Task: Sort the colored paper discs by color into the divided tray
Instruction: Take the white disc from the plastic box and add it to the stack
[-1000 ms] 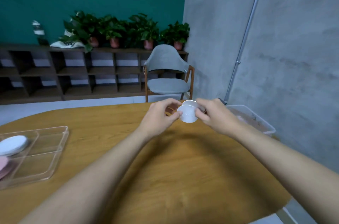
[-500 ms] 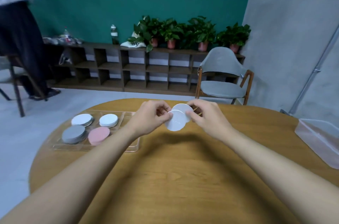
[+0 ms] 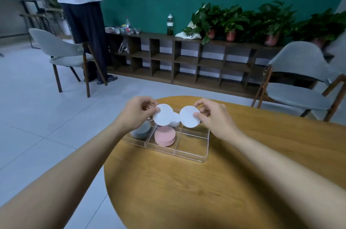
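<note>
White discs [image 3: 163, 114] hover over the tray [image 3: 207, 146], one pinched by each of the hands [image 3: 135, 112].

Round yellow-brown wooden table [image 3: 243, 172]: smooth, grained, softly shiny. Clear rectangular divided tray [image 3: 192, 142]: glossy, see-through plastic. Left white round paper disc [image 3: 163, 117] and right white round paper disc [image 3: 189, 116]: matt, faintly textured. Stacked pink round discs [image 3: 164, 135]: matt too.
</note>
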Available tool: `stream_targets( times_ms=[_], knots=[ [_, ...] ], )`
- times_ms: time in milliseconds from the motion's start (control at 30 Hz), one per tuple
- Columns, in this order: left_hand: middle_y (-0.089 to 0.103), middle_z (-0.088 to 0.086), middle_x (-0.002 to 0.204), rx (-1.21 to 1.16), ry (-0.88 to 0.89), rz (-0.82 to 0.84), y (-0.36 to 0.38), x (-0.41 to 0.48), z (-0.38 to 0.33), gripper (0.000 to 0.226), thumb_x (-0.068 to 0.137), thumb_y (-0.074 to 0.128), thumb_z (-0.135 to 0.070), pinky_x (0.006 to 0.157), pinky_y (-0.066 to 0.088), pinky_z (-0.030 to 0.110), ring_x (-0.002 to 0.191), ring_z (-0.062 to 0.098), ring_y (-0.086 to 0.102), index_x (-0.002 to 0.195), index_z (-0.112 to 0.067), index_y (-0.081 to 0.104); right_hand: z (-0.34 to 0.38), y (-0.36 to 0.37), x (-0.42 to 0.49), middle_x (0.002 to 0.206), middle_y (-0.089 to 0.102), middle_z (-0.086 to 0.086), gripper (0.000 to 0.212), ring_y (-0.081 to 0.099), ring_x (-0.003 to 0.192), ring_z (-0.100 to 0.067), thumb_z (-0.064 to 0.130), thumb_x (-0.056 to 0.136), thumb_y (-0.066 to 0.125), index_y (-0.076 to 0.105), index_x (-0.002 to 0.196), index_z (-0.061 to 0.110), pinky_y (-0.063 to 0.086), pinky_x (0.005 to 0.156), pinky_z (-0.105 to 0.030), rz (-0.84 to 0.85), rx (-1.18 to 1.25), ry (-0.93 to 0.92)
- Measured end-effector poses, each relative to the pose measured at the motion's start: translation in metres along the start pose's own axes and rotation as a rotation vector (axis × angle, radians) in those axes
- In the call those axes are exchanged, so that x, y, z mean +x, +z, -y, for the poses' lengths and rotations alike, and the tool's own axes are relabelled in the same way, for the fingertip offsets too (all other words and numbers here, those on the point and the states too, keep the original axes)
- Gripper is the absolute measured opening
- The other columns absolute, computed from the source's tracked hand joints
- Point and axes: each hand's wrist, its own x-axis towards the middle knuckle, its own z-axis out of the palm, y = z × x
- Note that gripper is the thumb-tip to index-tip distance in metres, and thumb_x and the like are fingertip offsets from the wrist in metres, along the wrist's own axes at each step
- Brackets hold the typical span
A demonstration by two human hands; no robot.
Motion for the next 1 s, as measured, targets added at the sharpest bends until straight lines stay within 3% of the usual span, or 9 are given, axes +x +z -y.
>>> stream_targets(
  times_ms=[200, 367, 567, 733, 900, 1000],
  knots=[
    [0.076, 0.009, 0.084, -0.017, -0.148, -0.163, -0.018, 0.030, 0.064, 0.007, 0.094, 0.074, -0.023, 0.070, 0.059, 0.038, 0.078, 0.026, 0.074, 0.098, -0.017, 0.075, -0.006, 0.053, 0.050, 0.074, 0.062, 0.008, 0.016, 0.056, 0.064, -0.007, 0.017, 0.088, 0.075, 0.068, 0.096, 0.029, 0.048, 0.064, -0.025, 0.013, 0.023, 0.053],
    [0.075, 0.008, 0.079, -0.025, -0.217, -0.205, -0.013, 0.056, 0.093, 0.010, 0.094, 0.075, -0.021, 0.071, 0.062, 0.037, 0.069, 0.019, 0.072, 0.097, -0.011, 0.076, -0.025, 0.085, 0.078, 0.073, 0.072, -0.001, 0.015, 0.064, 0.067, -0.016, 0.018, 0.088, 0.076, 0.067, 0.093, 0.029, 0.049, 0.066, -0.030, 0.038, 0.070, 0.181],
    [0.077, 0.000, 0.084, 0.125, -0.200, -0.152, -0.002, 0.068, 0.105, 0.011, 0.091, 0.078, -0.023, 0.071, 0.060, 0.030, 0.077, 0.014, 0.071, 0.095, -0.013, 0.081, -0.030, 0.096, 0.084, 0.078, 0.071, 0.007, 0.011, 0.062, 0.072, -0.007, 0.021, 0.088, 0.075, 0.070, 0.096, 0.028, 0.042, 0.062, -0.019, 0.078, -0.027, 0.191],
    [0.076, 0.002, 0.085, 0.244, -0.154, -0.132, 0.001, 0.069, 0.109, 0.013, 0.090, 0.079, -0.022, 0.070, 0.059, 0.037, 0.080, 0.016, 0.068, 0.094, -0.011, 0.082, -0.032, 0.100, 0.081, 0.083, 0.071, 0.004, 0.010, 0.056, 0.073, 0.001, 0.017, 0.087, 0.075, 0.076, 0.096, 0.020, 0.036, 0.064, 0.000, 0.058, -0.081, 0.163],
    [0.072, 0.001, 0.091, 0.316, -0.082, -0.140, 0.006, 0.067, 0.105, 0.007, 0.089, 0.078, -0.017, 0.064, 0.046, 0.023, 0.085, 0.017, 0.064, 0.094, -0.013, 0.080, -0.034, 0.105, 0.076, 0.082, 0.068, 0.004, 0.015, 0.055, 0.072, 0.000, 0.016, 0.085, 0.076, 0.079, 0.100, 0.014, 0.038, 0.061, -0.002, 0.036, -0.078, 0.156],
    [0.074, 0.003, 0.090, 0.357, -0.056, -0.116, 0.008, 0.067, 0.104, 0.007, 0.090, 0.074, -0.012, 0.066, 0.048, 0.023, 0.084, 0.019, 0.064, 0.091, -0.012, 0.082, -0.033, 0.106, 0.075, 0.086, 0.066, 0.006, 0.014, 0.053, 0.075, 0.002, 0.018, 0.086, 0.077, 0.080, 0.099, 0.015, 0.037, 0.062, -0.001, 0.038, -0.087, 0.153]
  ],
)
